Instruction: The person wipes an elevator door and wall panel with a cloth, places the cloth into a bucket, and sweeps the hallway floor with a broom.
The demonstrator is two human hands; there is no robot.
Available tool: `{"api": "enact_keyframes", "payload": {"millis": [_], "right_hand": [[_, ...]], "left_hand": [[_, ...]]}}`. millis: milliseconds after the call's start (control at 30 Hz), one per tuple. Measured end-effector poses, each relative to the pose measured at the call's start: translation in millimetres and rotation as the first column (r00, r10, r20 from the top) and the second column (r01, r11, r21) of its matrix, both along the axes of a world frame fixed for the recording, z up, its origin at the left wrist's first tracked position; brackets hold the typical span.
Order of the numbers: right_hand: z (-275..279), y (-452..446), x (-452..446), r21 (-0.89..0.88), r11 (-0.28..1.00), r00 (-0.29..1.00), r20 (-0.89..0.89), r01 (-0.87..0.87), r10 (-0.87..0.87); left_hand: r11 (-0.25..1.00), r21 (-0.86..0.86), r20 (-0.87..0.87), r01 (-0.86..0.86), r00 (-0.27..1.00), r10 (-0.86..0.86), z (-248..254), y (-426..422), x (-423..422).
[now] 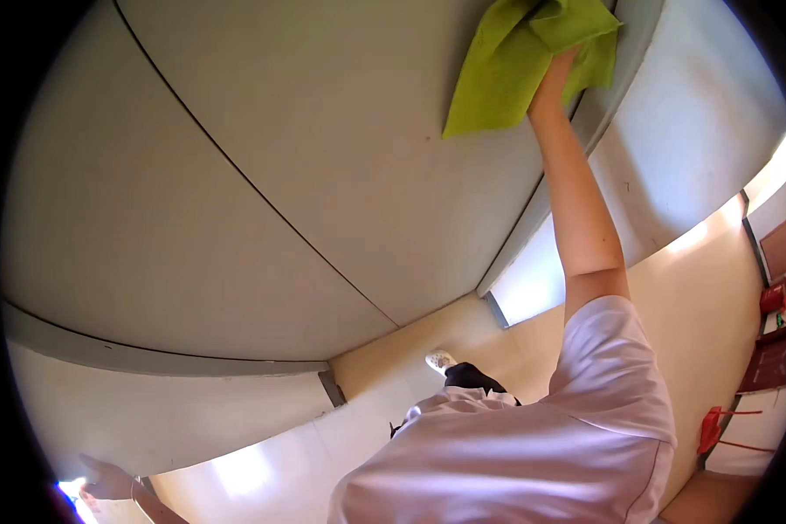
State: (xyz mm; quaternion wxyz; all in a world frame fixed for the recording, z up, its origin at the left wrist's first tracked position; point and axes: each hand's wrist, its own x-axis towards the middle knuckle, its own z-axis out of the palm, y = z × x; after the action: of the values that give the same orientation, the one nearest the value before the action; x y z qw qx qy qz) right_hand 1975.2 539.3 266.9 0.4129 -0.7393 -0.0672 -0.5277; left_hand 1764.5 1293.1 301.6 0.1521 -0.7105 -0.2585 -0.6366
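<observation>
A green cloth [496, 83] lies against a pale grey double door panel [367, 166] at the top of the view. My right hand [564, 61] is up there with it, mostly covered by the folds. The cloth bunches around the hand, and the fingers are hidden. Low on the left, my left hand [109, 480] is stretched out beside a pale side panel [148, 419], fingers apart and holding nothing I can see. Whether it touches that panel I cannot tell. A thin dark seam runs diagonally between the two door panels.
A grey frame [528, 236] edges the door on the right, with a pale panel [690, 131] beyond it. Below is a tan, shiny floor [681, 306], with my shoe [439, 360] on it. Red objects [712, 428] and dark red furniture [773, 362] stand at the far right.
</observation>
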Motion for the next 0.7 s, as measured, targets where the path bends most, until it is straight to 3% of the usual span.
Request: {"api": "enact_keyframes", "payload": {"millis": [33,67,100,133,167,200,267,333,467,500,533,633,700], "right_hand": [[5.5,11.0,-0.7,0.519,0.801,0.953,0.124,-0.299,0.276],[-8.8,22.4,-0.3,0.584,0.753,0.952,0.152,-0.303,0.265],[-41.8,42.0,-4.6,0.386,0.913,0.99,0.016,-0.134,0.139],[-81.6,63.1,-9.6,-0.075,0.985,0.979,-0.121,0.158,-0.166],[-123.0,87.0,-18.8,-0.394,0.89,0.937,-0.157,0.231,-0.313],[-163.7,110.3,-29.1,-0.556,0.817,0.919,-0.227,0.149,-0.322],[-224.3,144.4,-47.7,-0.684,0.727,0.903,-0.346,-0.056,-0.256],[-234.7,149.7,-50.9,-0.68,0.721,0.907,-0.376,-0.131,-0.19],[-183.3,127.5,-38.4,-0.537,0.81,0.907,-0.421,-0.234,-0.017],[-174.3,117.6,-24.1,-0.721,0.679,0.945,-0.108,0.138,-0.308],[-149.7,106.2,-12.2,-0.698,0.666,0.926,-0.012,0.262,-0.377],[-56.7,71.6,14.2,-0.341,0.867,0.931,0.154,0.363,-0.33],[0.1,70.0,19.7,-0.041,0.973,0.948,0.235,0.228,-0.213]], "left_hand": [[0.996,-0.088,0.048,0.031,0.998,-0.027,8.0,-22.3,0.9],[0.983,-0.172,0.102,0.065,0.994,-0.048,15.6,-43.7,1.8],[0.98,-0.17,0.094,0.107,0.991,-0.092,16.5,-45.5,2.0],[0.975,-0.167,0.088,0.148,0.987,-0.135,16.7,-47.5,1.7],[0.975,-0.167,0.087,0.146,0.987,-0.133,13.8,-35.1,-0.3],[0.985,-0.126,0.038,0.116,0.993,-0.112,12.0,-8.8,-3.8],[0.994,-0.083,-0.006,0.075,0.997,-0.076,9.4,9.7,-8.8],[0.999,-0.002,-0.014,-0.043,0.999,0.043,11.7,12.2,-8.9],[0.999,-0.032,0.005,0.021,1.0,-0.02,10.8,22.7,-5.3],[0.994,0.032,0.048,0.108,0.993,-0.11,11.4,20.1,-3.8],[0.986,0.068,0.068,0.151,0.985,-0.156,10.3,24.9,-4.8],[0.976,0.063,0.099,0.208,0.972,-0.213,10.8,30.4,-7.2],[0.985,-0.009,0.113,0.172,0.979,-0.17,13.9,8.4,-5.4]]}}
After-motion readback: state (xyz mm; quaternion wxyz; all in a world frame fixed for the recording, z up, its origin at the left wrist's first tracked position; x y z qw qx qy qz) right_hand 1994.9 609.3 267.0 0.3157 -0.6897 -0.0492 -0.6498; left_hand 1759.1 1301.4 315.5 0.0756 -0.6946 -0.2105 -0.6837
